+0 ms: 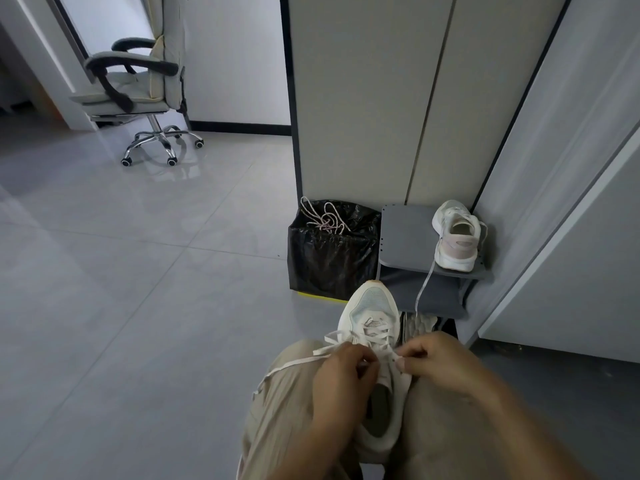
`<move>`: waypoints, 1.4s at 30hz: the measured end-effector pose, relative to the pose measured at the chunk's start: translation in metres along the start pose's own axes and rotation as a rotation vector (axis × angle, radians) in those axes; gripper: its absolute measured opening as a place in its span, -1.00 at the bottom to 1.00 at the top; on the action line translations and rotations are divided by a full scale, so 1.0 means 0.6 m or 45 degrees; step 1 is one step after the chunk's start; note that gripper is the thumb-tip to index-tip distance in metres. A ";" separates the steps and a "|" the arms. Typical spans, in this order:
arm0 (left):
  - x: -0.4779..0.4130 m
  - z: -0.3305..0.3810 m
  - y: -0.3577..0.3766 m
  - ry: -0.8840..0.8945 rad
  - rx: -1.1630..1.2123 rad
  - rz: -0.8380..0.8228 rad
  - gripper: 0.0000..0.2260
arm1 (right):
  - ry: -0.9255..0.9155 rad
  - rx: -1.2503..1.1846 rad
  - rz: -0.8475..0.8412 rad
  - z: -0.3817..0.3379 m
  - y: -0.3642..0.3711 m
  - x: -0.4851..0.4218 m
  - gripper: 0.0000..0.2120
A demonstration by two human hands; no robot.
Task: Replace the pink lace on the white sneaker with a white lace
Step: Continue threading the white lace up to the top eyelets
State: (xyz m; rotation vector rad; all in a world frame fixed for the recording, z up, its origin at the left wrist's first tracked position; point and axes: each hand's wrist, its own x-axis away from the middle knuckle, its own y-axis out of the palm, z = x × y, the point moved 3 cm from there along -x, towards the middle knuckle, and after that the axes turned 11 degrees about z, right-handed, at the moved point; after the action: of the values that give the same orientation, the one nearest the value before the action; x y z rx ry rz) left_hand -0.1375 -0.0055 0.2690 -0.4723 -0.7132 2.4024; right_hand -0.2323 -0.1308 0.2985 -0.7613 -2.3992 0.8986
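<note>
Sitting low, a person grips a white sneaker [372,317] between both knees, which are in beige trousers [277,427]. The toe points away and the open heel faces the body.

The left hand [341,379] sits at the sneaker's left side near the top eyelets. Its fingers are curled in tight and pinch the white lace [298,362], whose loose strand trails to the left across the thigh.

The right hand [440,362] is at the sneaker's right side, fingers also curled close. Thumb and fingertips pinch the other end of the lace just beside an upper eyelet. The lace already crosses in several rows over the tongue.

Beyond the toe stands a bin [332,261] lined with a black bag. The pink lace [323,220] lies in a tangle draped over its rim.

Right of the bin is a grey stool [405,233]. A second sneaker [457,237] stands on its right side, heel toward the viewer, with one thin lace hanging down over the front edge.

Behind both rises a tall pale cabinet [363,98].

Far off to the left, an office chair [138,81] on wheels stands on the glossy grey tiled floor [121,271].
</note>
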 end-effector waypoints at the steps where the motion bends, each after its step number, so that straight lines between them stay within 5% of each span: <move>1: 0.003 0.000 0.003 -0.005 0.011 0.024 -0.96 | -0.002 -0.064 -0.027 0.002 -0.001 0.000 -0.89; 6: 0.014 -0.007 0.014 -0.089 0.155 0.087 -0.91 | -0.017 -0.162 -0.046 0.008 -0.001 0.001 -0.85; 10: 0.012 -0.013 0.016 -0.104 0.196 0.115 -0.68 | -0.015 -0.143 -0.025 0.008 0.003 0.002 -0.82; 16: 0.009 -0.007 0.018 -0.029 0.107 0.114 -0.96 | -0.016 -0.110 -0.005 0.012 0.005 0.002 -0.81; 31: -0.013 0.003 0.019 0.342 -0.085 0.105 -0.84 | -0.078 0.026 0.004 0.010 0.002 -0.001 -0.80; 35: -0.011 0.006 0.020 0.234 0.023 0.027 -0.61 | -0.035 -0.026 -0.021 0.011 -0.004 -0.004 -0.80; 42: -0.009 0.009 0.018 0.217 -0.038 -0.033 -0.77 | -0.050 -0.019 -0.067 0.007 -0.006 -0.010 -0.91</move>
State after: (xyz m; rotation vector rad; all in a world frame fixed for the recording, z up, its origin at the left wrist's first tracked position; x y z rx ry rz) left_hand -0.1407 -0.0180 0.2679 -0.6674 -0.6759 2.2971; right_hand -0.2314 -0.1389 0.2967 -0.6883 -2.4512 0.8836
